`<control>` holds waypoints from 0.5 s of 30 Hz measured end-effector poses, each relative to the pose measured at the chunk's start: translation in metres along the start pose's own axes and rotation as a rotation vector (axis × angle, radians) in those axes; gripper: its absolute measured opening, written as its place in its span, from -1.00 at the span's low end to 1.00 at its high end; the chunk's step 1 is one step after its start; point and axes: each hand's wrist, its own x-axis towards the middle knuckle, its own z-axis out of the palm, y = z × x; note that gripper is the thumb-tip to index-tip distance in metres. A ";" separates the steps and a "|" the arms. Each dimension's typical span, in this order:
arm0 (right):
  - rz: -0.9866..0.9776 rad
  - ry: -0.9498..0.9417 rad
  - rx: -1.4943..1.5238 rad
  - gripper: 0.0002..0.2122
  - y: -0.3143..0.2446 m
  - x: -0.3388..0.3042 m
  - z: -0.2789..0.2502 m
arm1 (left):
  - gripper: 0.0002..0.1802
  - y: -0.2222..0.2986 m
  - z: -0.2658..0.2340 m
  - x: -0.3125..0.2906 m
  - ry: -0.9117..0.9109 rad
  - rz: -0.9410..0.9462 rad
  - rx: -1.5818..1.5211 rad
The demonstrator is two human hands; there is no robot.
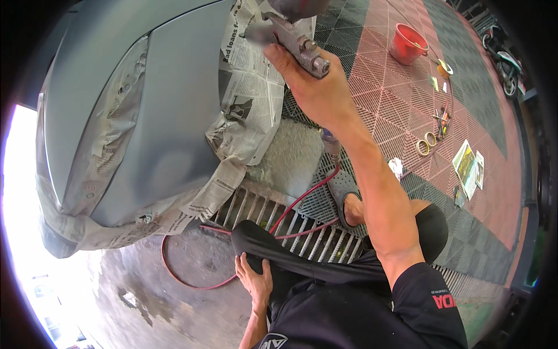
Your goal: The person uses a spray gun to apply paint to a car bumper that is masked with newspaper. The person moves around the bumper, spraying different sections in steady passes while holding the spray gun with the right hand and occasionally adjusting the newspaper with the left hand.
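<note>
My right hand point(318, 90) is closed around a metal spray gun point(296, 45), raised beside a grey-coated car body panel point(174, 104). Part of the gun's cup point(299, 7) is cut off by the upper edge, and my hand hides the handle. A red air hose point(308, 195) runs down from the fitting point(331, 146) beneath my hand. Printed newspaper point(250, 102) masks the panel's right side and lower edge, and more masking covers the long opening in it. My left hand point(256, 283) lies against my dark-clothed knee, fingers apart, holding nothing.
Below me a metal drain grate point(317, 238) crosses the floor, and the hose loops over the concrete point(133, 291). A red bucket point(408, 45), tape rolls point(423, 146) and paper sheets point(467, 167) lie on the red and grey tiles. A motorcycle point(507, 67) stands far right.
</note>
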 end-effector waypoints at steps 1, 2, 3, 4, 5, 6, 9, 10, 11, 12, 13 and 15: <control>-0.012 0.007 0.020 -0.56 0.000 0.005 0.001 | -0.10 -0.001 -0.001 0.003 0.006 -0.005 0.005; -0.024 0.014 0.041 -0.55 0.000 0.011 0.002 | -0.10 -0.002 -0.003 0.006 0.013 -0.009 0.011; -0.036 0.024 0.033 -0.55 -0.001 0.014 0.000 | -0.10 0.000 -0.001 0.006 0.009 -0.015 0.007; -0.048 0.034 0.027 -0.55 -0.003 0.018 -0.001 | -0.10 0.001 0.000 0.006 0.008 -0.017 0.005; -0.061 0.044 0.022 -0.54 -0.005 0.021 -0.003 | -0.10 0.002 0.001 0.006 0.007 -0.019 0.004; -0.078 0.063 0.012 -0.54 -0.004 0.025 -0.003 | -0.10 0.003 0.002 0.006 0.005 -0.022 0.003; -0.099 0.081 0.040 -0.63 -0.005 0.034 -0.003 | -0.10 0.005 0.004 0.007 -0.002 -0.022 0.003; -0.086 0.060 0.086 -0.65 -0.010 0.038 -0.003 | -0.10 0.005 0.004 0.007 -0.004 -0.022 0.003; -0.073 0.039 0.131 -0.58 -0.012 0.041 -0.002 | -0.10 0.006 0.005 0.007 -0.005 -0.021 0.004; -0.135 0.031 0.143 -0.59 -0.007 0.046 0.000 | -0.10 0.006 0.004 0.008 -0.003 -0.020 0.007; -0.149 0.025 0.145 -0.59 -0.005 0.049 0.001 | -0.10 0.005 0.004 0.008 -0.004 -0.019 0.008; -0.141 0.024 0.145 -0.59 -0.002 0.051 0.004 | -0.10 0.005 0.004 0.009 -0.005 -0.015 0.009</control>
